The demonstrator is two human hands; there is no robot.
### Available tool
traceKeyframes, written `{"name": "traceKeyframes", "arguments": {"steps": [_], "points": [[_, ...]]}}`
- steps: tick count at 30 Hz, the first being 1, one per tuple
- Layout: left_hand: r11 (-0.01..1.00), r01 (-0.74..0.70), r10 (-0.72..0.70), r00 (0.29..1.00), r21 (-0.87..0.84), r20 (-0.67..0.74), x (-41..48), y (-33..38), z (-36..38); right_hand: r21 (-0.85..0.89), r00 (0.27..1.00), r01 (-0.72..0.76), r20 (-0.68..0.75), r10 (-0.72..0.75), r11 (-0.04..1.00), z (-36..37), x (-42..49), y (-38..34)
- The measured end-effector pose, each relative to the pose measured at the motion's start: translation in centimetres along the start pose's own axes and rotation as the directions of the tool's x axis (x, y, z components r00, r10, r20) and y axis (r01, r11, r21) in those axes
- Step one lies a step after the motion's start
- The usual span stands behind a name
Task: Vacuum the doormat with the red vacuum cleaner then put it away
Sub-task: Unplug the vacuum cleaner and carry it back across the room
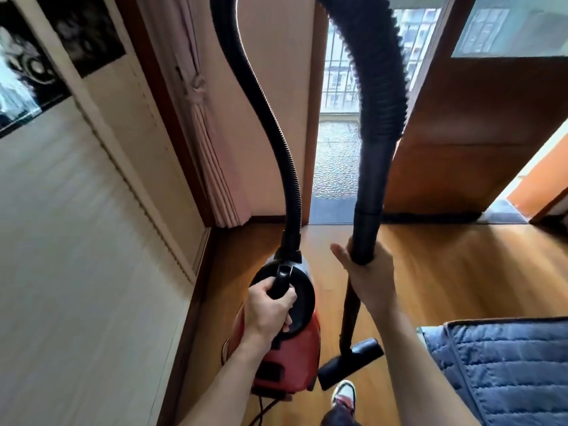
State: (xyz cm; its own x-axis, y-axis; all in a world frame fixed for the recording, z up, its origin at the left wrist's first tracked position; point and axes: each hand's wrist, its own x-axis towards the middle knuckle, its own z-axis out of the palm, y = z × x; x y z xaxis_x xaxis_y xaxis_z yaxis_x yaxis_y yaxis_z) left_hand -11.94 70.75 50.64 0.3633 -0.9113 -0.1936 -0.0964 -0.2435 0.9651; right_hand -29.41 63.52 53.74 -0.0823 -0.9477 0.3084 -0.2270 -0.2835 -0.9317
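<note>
My left hand (270, 309) curls round the carry handle (282, 281) of the red vacuum cleaner (289, 361), low beside the wall (76, 272). I judge the body heavy and rigid. Right hand (372, 281) grips the stiff wand (367, 235); floppy hose (272, 118) loops overhead.

1. Daylight comes through the doorway (336, 103) at top centre. It is the brightest patch and slightly washed out.
2. The room itself is moderately bright, with soft, even light and no hard shadows.
3. Against that light the black hose (381, 72) is almost a silhouette, its ribs faint.
4. The wooden floor (461, 265) carries a soft, pale sheen.
5. The pale wall (76, 241) on the left is smeared, its texture stretched into streaks.
6. The middle is sharpest — the left hand (270, 312) on the handle (281, 281) and the right hand (372, 281) round the tube (365, 235) have clear edges.
7. Straight lines lean and bow toward the edges — wide-angle distortion.
8. The glass panel (507, 26) at top right shows a hazy reflection.
</note>
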Motion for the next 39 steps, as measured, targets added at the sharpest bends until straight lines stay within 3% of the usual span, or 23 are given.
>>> {"name": "traceKeyframes", "arguments": {"steps": [11,16,21,28,39], "points": [[0.999,0.031,-0.031,0.992,0.005,-0.125,19.5,3.4,8.5,0.08,0.995,-0.07,0.071,0.065,0.994,3.1,21.2,7.8],[0.998,0.058,-0.06,0.981,-0.013,-0.187,28.4,5.8,11.9,0.13,0.977,-0.147,0.172,0.124,0.981,5.5,31.6,11.4],[0.996,0.071,-0.082,0.965,-0.055,-0.25,35.2,8.0,13.4,0.109,0.963,-0.11,0.257,0.079,0.988,8.9,39.7,13.3],[0.99,0.122,-0.137,0.945,-0.068,-0.297,42.3,9.1,12.0,0.097,0.944,-0.053,0.33,0.018,0.994,14.0,45.7,14.4],[0.987,0.16,-0.159,0.954,-0.019,-0.253,51.0,7.8,7.5,-0.006,0.957,-0.083,0.277,0.082,0.996,21.0,51.6,16.7]]}}
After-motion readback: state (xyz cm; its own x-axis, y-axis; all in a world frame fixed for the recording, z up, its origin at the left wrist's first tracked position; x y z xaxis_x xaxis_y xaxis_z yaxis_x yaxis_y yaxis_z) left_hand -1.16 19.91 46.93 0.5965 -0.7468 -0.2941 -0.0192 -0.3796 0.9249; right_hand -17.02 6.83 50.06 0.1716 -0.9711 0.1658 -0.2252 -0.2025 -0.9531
